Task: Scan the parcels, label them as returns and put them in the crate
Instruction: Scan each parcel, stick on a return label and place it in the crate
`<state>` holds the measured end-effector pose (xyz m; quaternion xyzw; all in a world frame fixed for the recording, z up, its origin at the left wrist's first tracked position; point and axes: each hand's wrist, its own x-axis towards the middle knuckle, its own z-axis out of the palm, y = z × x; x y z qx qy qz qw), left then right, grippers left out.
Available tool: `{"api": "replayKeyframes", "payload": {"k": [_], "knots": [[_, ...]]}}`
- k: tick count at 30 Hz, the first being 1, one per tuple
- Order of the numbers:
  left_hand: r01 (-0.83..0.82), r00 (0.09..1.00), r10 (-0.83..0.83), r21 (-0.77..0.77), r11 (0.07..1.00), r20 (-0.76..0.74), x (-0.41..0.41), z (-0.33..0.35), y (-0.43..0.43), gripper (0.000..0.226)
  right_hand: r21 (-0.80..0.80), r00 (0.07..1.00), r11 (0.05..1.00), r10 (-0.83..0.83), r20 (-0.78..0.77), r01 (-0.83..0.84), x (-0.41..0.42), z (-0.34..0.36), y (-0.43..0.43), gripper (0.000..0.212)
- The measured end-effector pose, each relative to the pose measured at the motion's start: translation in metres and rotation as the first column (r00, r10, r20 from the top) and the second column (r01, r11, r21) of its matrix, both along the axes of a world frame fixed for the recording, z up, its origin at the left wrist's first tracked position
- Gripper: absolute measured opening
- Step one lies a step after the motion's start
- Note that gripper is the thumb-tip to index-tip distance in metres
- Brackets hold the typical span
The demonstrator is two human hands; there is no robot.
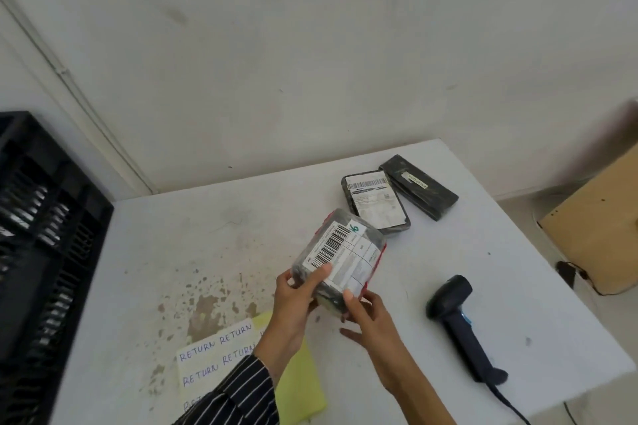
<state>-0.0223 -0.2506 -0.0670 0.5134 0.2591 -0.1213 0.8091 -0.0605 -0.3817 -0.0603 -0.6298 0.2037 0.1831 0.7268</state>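
Observation:
A grey plastic-wrapped parcel with a white barcode label and a red edge is held up above the white table. My left hand grips its near left corner, thumb on the label. My right hand holds its near right corner, thumb on top and fingers under it. Two more dark parcels lie at the back of the table: one with a large white label, and beside it one with a small strip label. A black crate stands at the left. A dark barcode scanner lies on the table to the right.
A sheet of handwritten RETURN labels lies at the table's near edge on a yellow-green sheet, partly under my left sleeve. A cardboard box stands on the floor at the right. The scanner's cable runs off the near edge.

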Motion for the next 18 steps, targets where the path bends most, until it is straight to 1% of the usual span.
{"api": "replayKeyframes", "payload": {"k": [1, 2, 3, 4, 5, 6, 7, 8, 9, 10, 12, 13, 14, 15, 16, 18], "knots": [[-0.010, 1.000, 0.010, -0.033, 0.999, -0.001, 0.001, -0.001, 0.001, 0.076, -0.142, 0.997, 0.989, 0.037, 0.061, -0.028, -0.004, 0.000, -0.008, 0.059], [-0.024, 1.000, 0.024, -0.053, 0.998, 0.002, 0.002, -0.001, 0.002, 0.074, -0.309, 0.988, 0.951, 0.068, 0.138, -0.022, -0.008, -0.002, -0.017, 0.056], [-0.037, 0.999, 0.038, -0.062, 0.997, 0.008, 0.003, -0.002, 0.003, 0.071, -0.503, 0.969, 0.863, 0.089, 0.232, 0.041, -0.013, -0.008, -0.029, 0.050], [-0.045, 0.999, 0.046, -0.063, 0.997, 0.014, 0.003, -0.003, 0.004, 0.069, -0.688, 0.939, 0.712, 0.127, 0.321, 0.139, -0.014, -0.017, -0.043, 0.045], [-0.042, 0.999, 0.044, -0.058, 0.997, 0.029, 0.004, -0.003, 0.004, 0.067, -0.834, 0.919, 0.500, 0.169, 0.357, 0.233, -0.014, -0.028, -0.057, 0.043], [-0.036, 0.998, 0.038, -0.054, 0.998, 0.045, 0.004, -0.005, 0.005, 0.064, -0.915, 0.922, 0.282, 0.177, 0.344, 0.287, -0.013, -0.039, -0.072, 0.047], [-0.024, 0.998, 0.027, -0.049, 0.999, 0.063, 0.004, -0.005, 0.006, 0.059, -0.945, 0.937, 0.144, 0.153, 0.314, 0.293, -0.010, -0.049, -0.085, 0.052], [-0.006, 0.997, 0.009, -0.040, 0.999, 0.075, 0.004, -0.006, 0.007, 0.054, -0.962, 0.956, 0.060, 0.117, 0.271, 0.265, -0.008, -0.055, -0.095, 0.053], [0.017, 0.996, -0.015, -0.027, 0.999, 0.086, 0.003, -0.006, 0.009, 0.052, -0.978, 0.975, 0.023, 0.077, 0.209, 0.208, -0.008, -0.061, -0.104, 0.052], [0.040, 0.995, -0.039, -0.017, 0.999, 0.097, 0.003, -0.007, 0.010, 0.053, -0.991, 0.990, 0.012, 0.042, 0.133, 0.133, -0.008, -0.066, -0.110, 0.051], [0.062, 0.991, -0.061, -0.003, 0.998, 0.116, 0.003, -0.005, 0.013, 0.057, -0.997, 0.998, 0.028, -0.009, -0.066, -0.065, -0.012, -0.072, -0.118, 0.048], [0.060, 0.991, -0.060, 0.002, 0.998, 0.119, 0.004, -0.004, 0.015, 0.059, -0.989, 0.989, 0.020, -0.021, -0.144, -0.143, -0.012, -0.070, -0.121, 0.040], [0.053, 0.992, -0.054, 0.010, 0.999, 0.117, 0.005, -0.003, 0.016, 0.058, -0.984, 0.984, 0.027, -0.036, -0.176, -0.175, -0.010, -0.068, -0.121, 0.033], [0.044, 0.992, -0.046, 0.016, 0.999, 0.114, 0.007, -0.002, 0.018, 0.055, -0.986, 0.986, 0.044, -0.029, -0.164, -0.163, -0.008, -0.067, -0.123, 0.030], [0.034, 0.994, -0.035, 0.017, 0.999, 0.108, 0.009, 0.001, 0.021, 0.051, -0.984, 0.989, 0.105, 0.002, -0.147, -0.147, -0.006, -0.067, -0.125, 0.031], [0.012, 0.995, -0.013, 0.011, 1.000, 0.100, 0.014, 0.005, 0.027, 0.044, -0.943, 0.996, 0.321, 0.051, -0.073, -0.086, -0.005, -0.060, -0.120, 0.031]]}}
